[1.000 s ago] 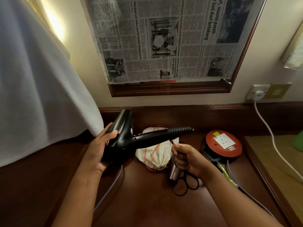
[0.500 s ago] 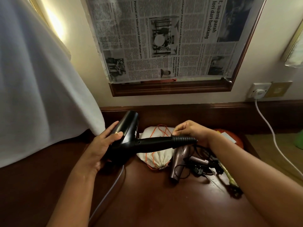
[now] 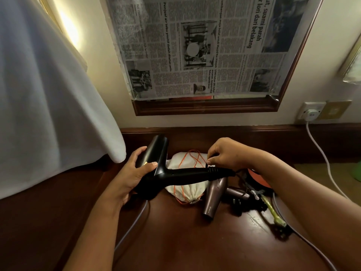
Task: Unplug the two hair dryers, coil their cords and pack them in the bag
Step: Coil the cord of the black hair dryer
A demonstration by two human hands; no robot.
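Left hand [image 3: 134, 173] fingers wrapped round black dryer [image 3: 162, 173] body, held above surface [image 3: 175, 241]. Right hand [image 3: 224, 155] fingers pinching cord [image 3: 237, 171] by handle end. Below fingers: bag [image 3: 187, 189], mauve dryer [image 3: 214, 198].

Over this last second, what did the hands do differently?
The right hand left the cord below the handle and rose behind the black plastic hair dryer's ribbed handle end, fingers pinching the thin black cord. The left hand kept gripping the barrel; the mauve hair dryer stayed put.

The black plastic hair dryer [image 3: 166, 173] looks smooth and semi-glossy; the white cloth drawstring bag [image 3: 187, 190] matt; the dark wooden worktop [image 3: 185, 241] polished.
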